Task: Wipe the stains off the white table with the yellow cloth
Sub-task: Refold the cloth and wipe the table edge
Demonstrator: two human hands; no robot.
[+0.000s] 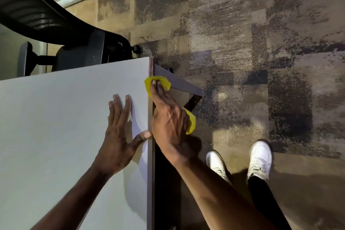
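Single head cam, pitched almost straight down, close above the edge of the table, which fills 8 o'clock; carpet at 1 to 4 o'clock.

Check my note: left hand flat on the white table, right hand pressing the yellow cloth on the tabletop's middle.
Wrong spot. The head view shows the right hand pressing the yellow cloth against the side edge of the white table, not its middle. The left hand does lie flat on the table.
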